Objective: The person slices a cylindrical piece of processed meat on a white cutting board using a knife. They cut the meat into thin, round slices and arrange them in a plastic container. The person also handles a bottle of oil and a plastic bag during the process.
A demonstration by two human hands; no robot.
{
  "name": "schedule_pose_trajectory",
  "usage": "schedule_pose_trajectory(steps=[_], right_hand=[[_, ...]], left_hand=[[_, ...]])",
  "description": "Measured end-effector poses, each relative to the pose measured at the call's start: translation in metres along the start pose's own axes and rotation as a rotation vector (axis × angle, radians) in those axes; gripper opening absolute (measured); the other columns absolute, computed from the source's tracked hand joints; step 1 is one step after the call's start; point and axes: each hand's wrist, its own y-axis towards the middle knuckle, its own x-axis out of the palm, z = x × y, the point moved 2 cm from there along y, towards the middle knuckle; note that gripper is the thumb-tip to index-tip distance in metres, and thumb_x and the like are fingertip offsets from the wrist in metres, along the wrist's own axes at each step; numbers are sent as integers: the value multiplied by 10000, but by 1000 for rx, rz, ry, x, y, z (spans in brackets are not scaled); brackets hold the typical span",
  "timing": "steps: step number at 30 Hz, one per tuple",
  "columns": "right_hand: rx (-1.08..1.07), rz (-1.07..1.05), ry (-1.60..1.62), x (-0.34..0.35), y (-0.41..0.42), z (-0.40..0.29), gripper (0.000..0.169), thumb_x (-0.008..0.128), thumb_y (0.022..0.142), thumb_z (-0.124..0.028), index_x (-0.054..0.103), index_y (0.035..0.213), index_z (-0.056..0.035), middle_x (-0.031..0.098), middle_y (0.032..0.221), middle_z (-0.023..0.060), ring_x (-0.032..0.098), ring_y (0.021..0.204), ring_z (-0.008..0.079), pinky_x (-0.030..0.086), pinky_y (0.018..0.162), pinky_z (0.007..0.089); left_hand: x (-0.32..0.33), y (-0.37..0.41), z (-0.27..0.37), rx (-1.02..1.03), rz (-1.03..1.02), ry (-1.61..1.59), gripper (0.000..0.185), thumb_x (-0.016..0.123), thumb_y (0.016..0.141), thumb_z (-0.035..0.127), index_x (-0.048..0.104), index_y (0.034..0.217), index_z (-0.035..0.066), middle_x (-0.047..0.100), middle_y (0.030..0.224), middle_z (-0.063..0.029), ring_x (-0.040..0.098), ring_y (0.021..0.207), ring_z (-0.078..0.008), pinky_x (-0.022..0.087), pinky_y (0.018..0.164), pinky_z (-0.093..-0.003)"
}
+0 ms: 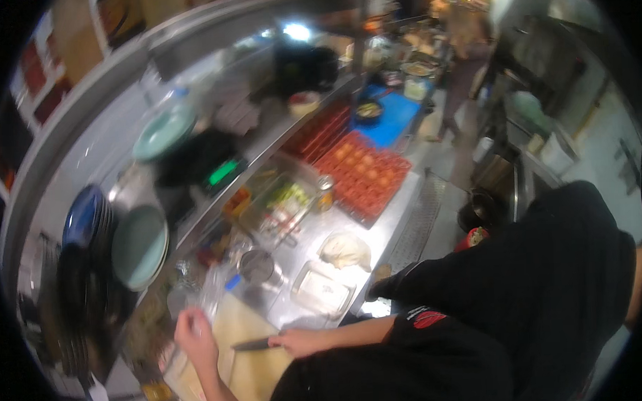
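Observation:
My right hand [297,343] grips a kitchen knife [252,344], its dark blade pointing left over a pale yellowish cutting board [263,369]. My left hand [197,332] is raised near the far left edge of the board, fingers curled; blur hides whether anything is in them. Just beyond it are a clear plastic bag [214,291] and a round clear lid or container [178,301]. A flat pale tray or packet [192,377] lies partly under my left forearm.
On the steel counter stand a metal container [259,267], a white tray [323,290], a pale bag [345,251], a can [325,192] and a red egg tray [370,172]. Stacked plates [140,246] fill the shelf at left. A person in black [535,251] stands close at right.

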Motion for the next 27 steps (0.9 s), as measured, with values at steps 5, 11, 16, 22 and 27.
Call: schedule_pose_trajectory(steps=[5, 11, 16, 22, 27], right_hand=[[-10, 1, 60, -22, -8, -4, 444, 541, 855, -14, 536, 1286, -121, 678, 1081, 214, 650, 1006, 450, 516, 870, 533], [57, -128, 158, -31, -7, -7, 451, 561, 859, -29, 528, 1298, -127, 679, 1045, 222, 657, 950, 453, 526, 822, 518], [77, -102, 239, -17, 11, 13, 380, 495, 877, -10, 571, 1248, -25, 673, 1017, 276, 664, 926, 456, 521, 823, 505], [-94, -41, 289, -30, 12, 21, 407, 503, 927, -121, 652, 1305, -143, 692, 1170, 235, 675, 1061, 378, 525, 877, 491], [-189, 50, 343, -30, 25, 32, 466, 518, 922, -128, 609, 1376, -186, 666, 1253, 212, 649, 1122, 378, 499, 942, 484]], left_hand=[[45, 49, 66, 174, -243, -35, 286, 669, 845, 71, 674, 1126, 19, 703, 1108, -167, 692, 1022, -337, 537, 901, -380], [126, 94, 78, 336, -486, -31, 403, 647, 858, 95, 626, 1252, 19, 638, 1242, -206, 649, 1061, -431, 533, 928, -441], [246, 148, 90, 293, -770, 290, 424, 641, 843, 98, 623, 1253, -6, 617, 1283, -267, 640, 1106, -433, 512, 975, -488], [386, 197, 73, 595, -933, 892, 246, 621, 836, 79, 739, 1050, 48, 719, 1117, -122, 690, 1057, -339, 544, 906, -452], [453, 201, 32, 746, -836, 912, 214, 580, 892, 106, 779, 949, 53, 717, 1065, -83, 675, 1093, -285, 545, 941, -420]])
